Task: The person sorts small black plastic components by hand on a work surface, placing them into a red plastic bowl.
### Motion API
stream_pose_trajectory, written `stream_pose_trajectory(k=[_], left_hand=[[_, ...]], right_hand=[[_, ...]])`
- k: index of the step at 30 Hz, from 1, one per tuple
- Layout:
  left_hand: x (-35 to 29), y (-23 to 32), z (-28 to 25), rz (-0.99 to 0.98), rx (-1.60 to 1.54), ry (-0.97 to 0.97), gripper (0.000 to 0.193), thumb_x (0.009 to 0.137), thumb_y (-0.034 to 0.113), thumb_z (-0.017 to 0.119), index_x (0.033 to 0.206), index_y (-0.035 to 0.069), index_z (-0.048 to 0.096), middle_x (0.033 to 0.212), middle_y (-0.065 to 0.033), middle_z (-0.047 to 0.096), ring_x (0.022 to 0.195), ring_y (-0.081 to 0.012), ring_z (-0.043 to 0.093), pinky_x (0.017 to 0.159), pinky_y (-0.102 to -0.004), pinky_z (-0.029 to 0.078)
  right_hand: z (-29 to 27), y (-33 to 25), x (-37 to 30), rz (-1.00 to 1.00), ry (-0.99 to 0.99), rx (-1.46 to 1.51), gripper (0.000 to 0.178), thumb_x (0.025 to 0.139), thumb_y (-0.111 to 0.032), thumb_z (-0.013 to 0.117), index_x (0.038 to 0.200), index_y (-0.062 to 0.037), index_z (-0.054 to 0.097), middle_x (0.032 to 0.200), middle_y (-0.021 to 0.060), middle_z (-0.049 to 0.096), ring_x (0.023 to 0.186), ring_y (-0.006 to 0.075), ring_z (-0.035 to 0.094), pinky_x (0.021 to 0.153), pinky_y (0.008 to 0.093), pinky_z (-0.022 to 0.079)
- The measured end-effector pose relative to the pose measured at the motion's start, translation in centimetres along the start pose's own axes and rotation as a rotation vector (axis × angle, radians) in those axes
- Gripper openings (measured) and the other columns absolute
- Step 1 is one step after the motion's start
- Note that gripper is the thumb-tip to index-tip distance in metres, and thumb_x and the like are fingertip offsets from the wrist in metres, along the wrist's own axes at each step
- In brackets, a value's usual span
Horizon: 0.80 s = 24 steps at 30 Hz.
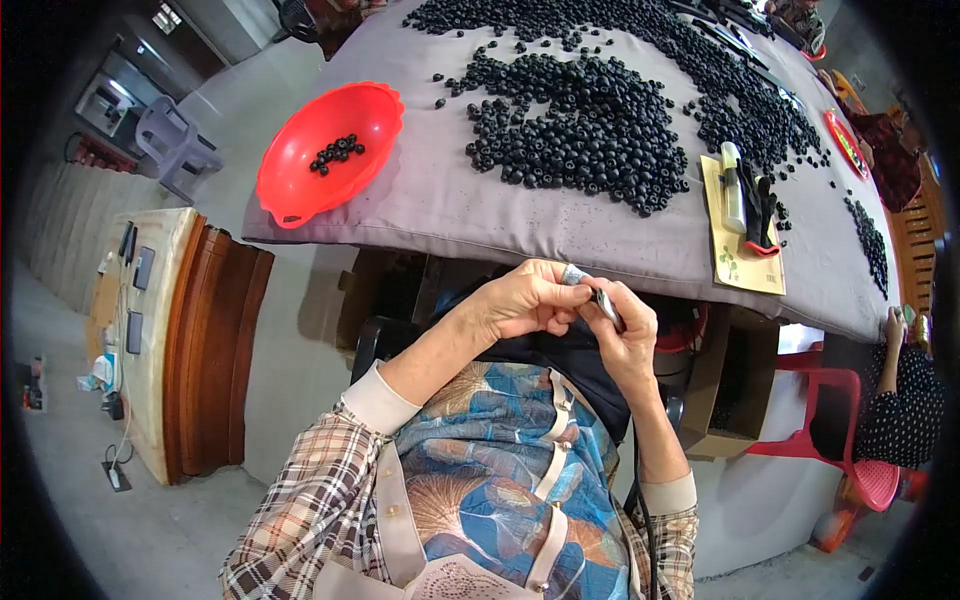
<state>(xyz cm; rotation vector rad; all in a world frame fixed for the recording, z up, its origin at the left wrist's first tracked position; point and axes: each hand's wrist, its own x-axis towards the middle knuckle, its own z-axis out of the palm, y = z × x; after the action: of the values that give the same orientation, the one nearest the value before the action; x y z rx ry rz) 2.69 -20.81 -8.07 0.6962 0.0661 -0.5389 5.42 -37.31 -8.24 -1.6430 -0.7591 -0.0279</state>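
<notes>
My left hand point(528, 300) and my right hand point(624, 330) meet in front of me, just off the table's near edge. In the right fingers is a small silvery metal tool point(607, 309), gripped close to the left fingertips; its exact kind is unclear. The left fingers are curled and pinched, and what they hold is too small to make out. A pale bluish wrap point(573, 275) circles a left finger. Beyond my hands, a pile of black round beads point(600, 140) with holes lies on the grey cloth. A red scalloped bowl point(285, 130) holds a few more black beads.
The grey-clothed table point(420, 205) spans the front. A yellow card point(735, 270) carries a clear tube point(733, 190) and a black glove point(757, 205). Cardboard boxes point(748, 375) stand below. Right are a red chair point(820, 385) and a person's arm point(889, 355); left, a wooden cabinet point(215, 340).
</notes>
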Motion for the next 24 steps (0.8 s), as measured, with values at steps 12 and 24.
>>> stream_pose_trajectory(k=[12,24], left_hand=[[-0.2,-1.1,1.2,0.134,-0.014,0.006,0.014,0.084,0.016,0.058,0.084,0.003,0.059,0.072,-0.0035,0.058,0.056,-0.0076,0.05,0.046,-0.0205,0.037],[0.1,-1.1,2.0,0.279,0.091,0.106,0.013,0.083,0.007,0.059,0.093,-0.001,0.06,0.068,-0.0009,0.056,0.053,-0.007,0.049,0.046,-0.0202,0.04]], right_hand=[[-0.3,-0.8,-0.3,-0.009,0.169,-0.036,0.025,0.07,0.003,0.066,0.095,-0.0018,0.062,0.064,0.0014,0.047,0.053,0.0067,0.039,0.046,0.0208,0.031],[-0.6,-1.3,-0.5,-0.002,0.173,-0.041,0.016,0.072,0.004,0.063,0.088,-0.0002,0.059,0.065,0.0025,0.048,0.054,0.0085,0.042,0.048,0.0218,0.034]])
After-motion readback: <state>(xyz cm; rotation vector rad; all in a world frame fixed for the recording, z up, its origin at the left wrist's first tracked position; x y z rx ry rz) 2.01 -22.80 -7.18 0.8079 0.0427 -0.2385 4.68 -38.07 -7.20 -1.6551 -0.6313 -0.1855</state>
